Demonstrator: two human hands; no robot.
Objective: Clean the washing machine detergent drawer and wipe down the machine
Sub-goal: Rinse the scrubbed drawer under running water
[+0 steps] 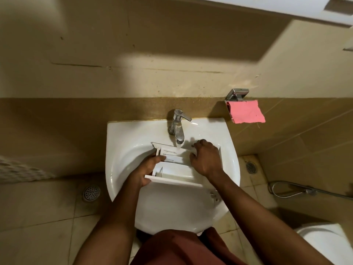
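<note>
Nearest the lens, a maroon garment (181, 249) covers the person's lap, and two bare forearms reach forward from either side of it. A beige wall fills the upper half of the view. Below it a white sink (122, 134) is fixed against a brown tiled band.

The white detergent drawer (177, 172) is held inside the sink bowl, its front panel toward the person and its far end under the chrome faucet (177, 127). A thin stream of water (178, 148) runs from the spout onto that far end.

The left hand (147, 171) grips the drawer's left side, with the thumb lying over the top edge and the fingers wrapped beneath. The right hand (206, 157) sits on the drawer's far right part with its fingers bent downward. Their tips are hidden, so I cannot tell whether it clasps the drawer's side or only presses into it.

A white toilet (324, 240) shows at the lower right corner. A pink cloth (246, 111) hangs from a metal holder (236, 94) on the wall, right of the faucet. A metal hose (292, 190) lies on the floor tiles at the right. One round floor drain (91, 192) sits left of the sink and another (250, 167) to its right.
</note>
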